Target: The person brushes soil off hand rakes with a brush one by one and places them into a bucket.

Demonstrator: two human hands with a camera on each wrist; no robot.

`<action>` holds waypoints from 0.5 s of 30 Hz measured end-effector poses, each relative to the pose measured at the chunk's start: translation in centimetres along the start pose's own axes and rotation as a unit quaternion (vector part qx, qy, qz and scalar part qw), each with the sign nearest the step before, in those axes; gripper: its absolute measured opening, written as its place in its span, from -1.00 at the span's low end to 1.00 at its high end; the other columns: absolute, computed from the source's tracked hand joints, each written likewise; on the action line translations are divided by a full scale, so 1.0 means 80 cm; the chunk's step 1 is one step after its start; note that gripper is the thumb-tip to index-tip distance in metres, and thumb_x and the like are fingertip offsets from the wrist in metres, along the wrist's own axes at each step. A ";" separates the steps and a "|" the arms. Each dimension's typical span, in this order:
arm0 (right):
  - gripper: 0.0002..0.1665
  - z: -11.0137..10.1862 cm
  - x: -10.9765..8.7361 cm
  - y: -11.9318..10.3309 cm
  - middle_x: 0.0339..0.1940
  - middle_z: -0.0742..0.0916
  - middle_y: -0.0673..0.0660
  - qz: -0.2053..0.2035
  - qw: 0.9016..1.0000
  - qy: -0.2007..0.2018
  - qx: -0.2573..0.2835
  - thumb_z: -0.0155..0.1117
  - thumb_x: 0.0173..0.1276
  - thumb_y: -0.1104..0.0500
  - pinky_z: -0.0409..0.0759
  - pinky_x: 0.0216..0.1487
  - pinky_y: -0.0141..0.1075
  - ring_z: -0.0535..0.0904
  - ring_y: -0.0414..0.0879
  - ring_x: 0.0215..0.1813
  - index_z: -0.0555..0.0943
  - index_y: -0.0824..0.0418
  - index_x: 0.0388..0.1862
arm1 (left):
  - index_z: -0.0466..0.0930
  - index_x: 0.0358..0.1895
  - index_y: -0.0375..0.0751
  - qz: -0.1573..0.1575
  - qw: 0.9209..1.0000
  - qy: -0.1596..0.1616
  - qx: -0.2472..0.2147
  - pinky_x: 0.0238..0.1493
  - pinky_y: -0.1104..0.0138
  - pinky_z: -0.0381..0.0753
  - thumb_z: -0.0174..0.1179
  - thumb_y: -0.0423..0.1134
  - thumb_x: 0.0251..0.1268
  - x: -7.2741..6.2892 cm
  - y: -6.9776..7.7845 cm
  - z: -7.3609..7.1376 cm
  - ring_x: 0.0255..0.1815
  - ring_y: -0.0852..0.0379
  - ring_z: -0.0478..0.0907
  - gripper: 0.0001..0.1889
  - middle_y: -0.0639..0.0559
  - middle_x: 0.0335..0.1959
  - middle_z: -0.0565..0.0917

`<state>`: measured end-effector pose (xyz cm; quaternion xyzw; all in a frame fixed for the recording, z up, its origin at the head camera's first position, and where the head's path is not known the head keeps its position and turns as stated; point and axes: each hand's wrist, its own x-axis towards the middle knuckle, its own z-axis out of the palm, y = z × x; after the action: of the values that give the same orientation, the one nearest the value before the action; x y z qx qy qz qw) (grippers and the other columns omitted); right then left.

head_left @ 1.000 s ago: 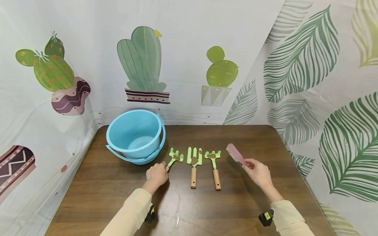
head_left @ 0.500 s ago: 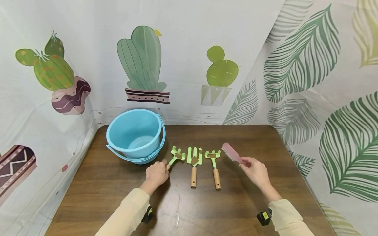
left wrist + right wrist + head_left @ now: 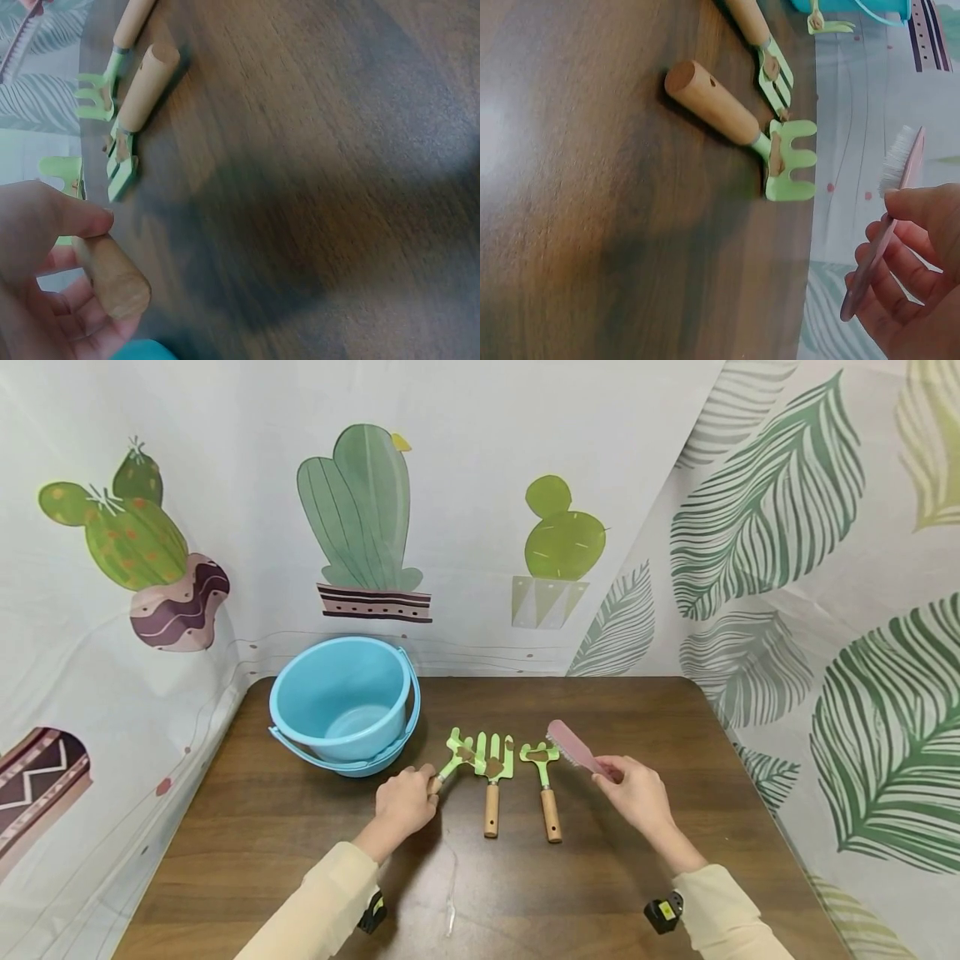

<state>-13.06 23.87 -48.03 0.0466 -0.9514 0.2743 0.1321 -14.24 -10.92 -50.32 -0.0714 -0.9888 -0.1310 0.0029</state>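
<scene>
Brush [image 3: 576,749] and left rake [image 3: 451,767] have moved closer. Left grip [image 3: 406,798] holds this rake, right grip [image 3: 637,791] the brush; a low swing may knock the fork [image 3: 492,795].

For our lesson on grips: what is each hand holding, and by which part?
The left hand holds a rake by its wooden handle; the right hand holds the brush by the pink handle.
</scene>
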 end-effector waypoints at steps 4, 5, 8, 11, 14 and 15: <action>-0.71 0.002 0.001 -0.009 -0.43 0.70 0.05 -0.014 1.000 0.004 0.000 0.43 0.01 0.22 0.44 -0.47 -0.24 0.54 -0.16 -0.46 0.69 0.17 -0.21 | 0.54 -0.26 0.02 0.012 1.000 0.014 -0.001 -0.64 0.12 0.43 0.29 -0.17 -0.09 -0.002 0.003 -0.001 -0.51 -0.12 0.57 -0.76 0.06 -0.57 0.44; -0.71 0.001 0.001 -0.012 -0.43 0.70 0.04 -0.018 1.000 0.007 0.000 0.43 0.01 0.22 0.44 -0.47 -0.24 0.54 -0.16 -0.47 0.69 0.17 -0.21 | 0.54 -0.26 0.02 0.016 1.000 0.018 -0.002 -0.64 0.12 0.43 0.29 -0.16 -0.10 -0.003 0.004 -0.002 -0.51 -0.12 0.57 -0.75 0.06 -0.57 0.44; -0.71 0.002 0.002 -0.022 -0.43 0.70 0.02 -0.030 0.999 0.013 0.003 0.43 0.00 0.21 0.45 -0.46 -0.24 0.55 -0.17 -0.46 0.69 0.14 -0.22 | 0.54 -0.23 0.03 0.023 0.999 0.023 -0.002 -0.64 0.13 0.43 0.30 -0.14 -0.10 -0.005 0.006 -0.003 -0.51 -0.11 0.56 -0.72 0.07 -0.56 0.44; -0.72 0.003 0.003 -0.030 -0.43 0.69 -0.01 -0.040 0.999 0.013 0.006 0.43 0.01 0.20 0.45 -0.46 -0.26 0.55 -0.18 -0.45 0.70 0.12 -0.22 | 0.54 -0.21 0.04 0.028 0.999 0.027 -0.006 -0.66 0.15 0.40 0.31 -0.14 -0.10 -0.007 0.008 -0.005 -0.54 -0.07 0.54 -0.71 0.10 -0.58 0.41; -0.73 0.005 0.004 -0.038 -0.42 0.69 -0.03 -0.048 0.999 0.009 0.007 0.42 0.01 0.20 0.43 -0.47 -0.30 0.53 -0.20 -0.46 0.70 0.11 -0.23 | 0.55 -0.22 0.04 0.036 0.999 0.033 -0.012 -0.70 0.19 0.36 0.32 -0.14 -0.10 -0.009 0.011 -0.007 -0.59 -0.02 0.51 -0.71 0.12 -0.60 0.38; -0.73 0.005 0.004 -0.041 -0.42 0.69 -0.04 -0.049 0.999 0.007 0.007 0.42 0.01 0.19 0.42 -0.47 -0.31 0.53 -0.21 -0.46 0.70 0.10 -0.23 | 0.55 -0.22 0.03 0.039 0.998 0.036 -0.015 -0.71 0.20 0.35 0.32 -0.14 -0.11 -0.010 0.012 -0.008 -0.61 0.00 0.49 -0.71 0.12 -0.61 0.37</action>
<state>-12.91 20.87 -46.60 0.0922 -0.9449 0.2748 0.1521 -13.28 -10.33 -49.45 -0.1052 -0.9825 -0.1477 0.0428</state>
